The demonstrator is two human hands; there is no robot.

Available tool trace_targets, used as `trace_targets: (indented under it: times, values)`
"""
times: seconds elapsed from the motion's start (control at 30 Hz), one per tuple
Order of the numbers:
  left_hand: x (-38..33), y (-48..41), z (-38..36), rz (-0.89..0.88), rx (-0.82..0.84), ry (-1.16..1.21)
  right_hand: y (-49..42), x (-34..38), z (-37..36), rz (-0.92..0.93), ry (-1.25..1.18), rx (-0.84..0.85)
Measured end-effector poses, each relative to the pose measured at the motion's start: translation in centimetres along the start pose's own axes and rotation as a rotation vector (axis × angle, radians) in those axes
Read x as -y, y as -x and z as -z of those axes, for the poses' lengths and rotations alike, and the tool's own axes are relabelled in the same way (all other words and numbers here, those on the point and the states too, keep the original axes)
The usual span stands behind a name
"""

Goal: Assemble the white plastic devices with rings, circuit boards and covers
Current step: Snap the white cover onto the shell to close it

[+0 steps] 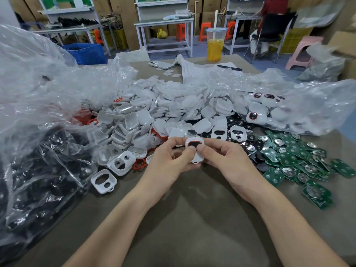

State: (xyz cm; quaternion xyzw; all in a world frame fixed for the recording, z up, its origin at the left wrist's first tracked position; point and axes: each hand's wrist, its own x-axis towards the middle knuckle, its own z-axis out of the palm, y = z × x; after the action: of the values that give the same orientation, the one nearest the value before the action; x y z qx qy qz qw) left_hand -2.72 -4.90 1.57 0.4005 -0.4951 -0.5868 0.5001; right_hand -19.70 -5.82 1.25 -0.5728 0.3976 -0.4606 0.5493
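Left hand [169, 155] and right hand [221, 157] are curled round one white plastic device [195, 158]. It is pinched between them, with both thumbs pressed on its face, where a red ring [193, 141] is seen around a black pad [192, 145]. The device is held over the bench [192, 218], just in front of the heap of white covers [154, 112]. Green circuit boards [289, 160] are spread to the right. Loose red rings [139, 165] and white frames with two openings [121, 162] are scattered to the left, beside a clear plastic bag [38, 93].
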Motion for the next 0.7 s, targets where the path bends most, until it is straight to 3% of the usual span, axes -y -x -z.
trace_targets:
  times: [0.13,0.37,0.7]
  values:
    - [-0.2,0.1,-0.2,-0.031,0.061,-0.075,-0.1,0.1,-0.2,0.011,-0.116,0.013]
    - [-0.4,0.3,-0.5,-0.074,0.035,-0.15,-0.1,0.1,-0.4,0.005,-0.113,-0.061]
    - [0.2,-0.4,-0.7,-0.034,-0.075,-0.104,-0.4,-0.3,-1.9,0.004,0.259,-0.289]
